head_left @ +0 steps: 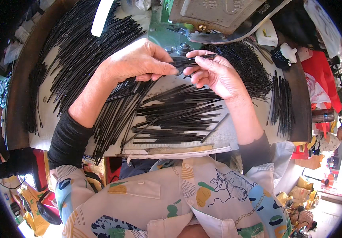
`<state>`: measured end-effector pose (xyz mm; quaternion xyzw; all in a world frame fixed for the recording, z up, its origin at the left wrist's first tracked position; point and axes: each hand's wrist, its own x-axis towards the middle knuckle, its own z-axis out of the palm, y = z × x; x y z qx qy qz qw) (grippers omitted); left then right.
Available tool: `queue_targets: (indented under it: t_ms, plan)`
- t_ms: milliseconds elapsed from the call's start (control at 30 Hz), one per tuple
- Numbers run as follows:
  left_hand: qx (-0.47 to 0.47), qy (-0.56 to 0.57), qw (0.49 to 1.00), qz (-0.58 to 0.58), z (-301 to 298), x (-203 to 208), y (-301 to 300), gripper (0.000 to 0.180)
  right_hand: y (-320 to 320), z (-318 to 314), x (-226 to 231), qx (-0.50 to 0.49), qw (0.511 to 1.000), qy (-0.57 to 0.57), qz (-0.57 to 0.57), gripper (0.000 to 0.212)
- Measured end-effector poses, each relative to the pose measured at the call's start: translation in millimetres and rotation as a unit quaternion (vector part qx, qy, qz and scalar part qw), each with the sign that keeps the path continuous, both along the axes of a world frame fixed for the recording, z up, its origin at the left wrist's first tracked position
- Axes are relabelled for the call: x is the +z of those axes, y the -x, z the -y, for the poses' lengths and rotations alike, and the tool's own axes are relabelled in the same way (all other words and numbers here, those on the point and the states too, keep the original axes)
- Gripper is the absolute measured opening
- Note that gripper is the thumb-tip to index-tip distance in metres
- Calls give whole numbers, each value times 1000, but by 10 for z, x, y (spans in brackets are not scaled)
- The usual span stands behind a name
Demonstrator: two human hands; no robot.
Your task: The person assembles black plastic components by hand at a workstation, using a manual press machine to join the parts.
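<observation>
In front of the machine, above the table's middle, both my hands hold thin black strips [185,62]. My left hand [135,62] pinches them near one end between thumb and fingertips. My right hand [219,74] is closed around their other part, thumb on top, with its fingers curled underneath. How many strips lie between the hands is hard to make out. Right below, a pile of similar black strips [179,113] is spread across the table [234,135]. A far larger heap of long black strips [83,51] lies beyond my left forearm.
Behind my hands stands a green machine base [159,33] with a grey metal head [208,16] overhanging it. Tangled black pieces [248,67] lie beyond my right hand, and a small black bundle [281,99] sits near the right edge. A wooden strip [179,149] runs along the front edge.
</observation>
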<state>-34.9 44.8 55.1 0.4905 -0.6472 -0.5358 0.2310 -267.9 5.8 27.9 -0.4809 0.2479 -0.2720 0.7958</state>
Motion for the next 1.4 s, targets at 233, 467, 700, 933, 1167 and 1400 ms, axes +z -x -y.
queue_targets:
  t_ms: [233,467,700,933,1167,1400]
  plan:
    - [-14,14,1000,16,-10,25,16,20,24,6,32,3,1000,1,-13,29]
    - [-12,-2,1000,-19,-35,9,12,21,30,6,83,14,999,28,-33,30]
    - [32,66,997,38,-70,4,111,20,17,-3,26,-35,999,7,-25,30]
    - [2,-10,1000,-9,-38,-20,42,21,29,-26,118,-17,996,42,-71,30]
    - [18,19,999,-47,-63,-17,91,22,40,-12,126,-52,994,39,-85,31]
    - [14,11,1000,-23,-50,16,50,22,73,23,104,-35,997,34,-61,33]
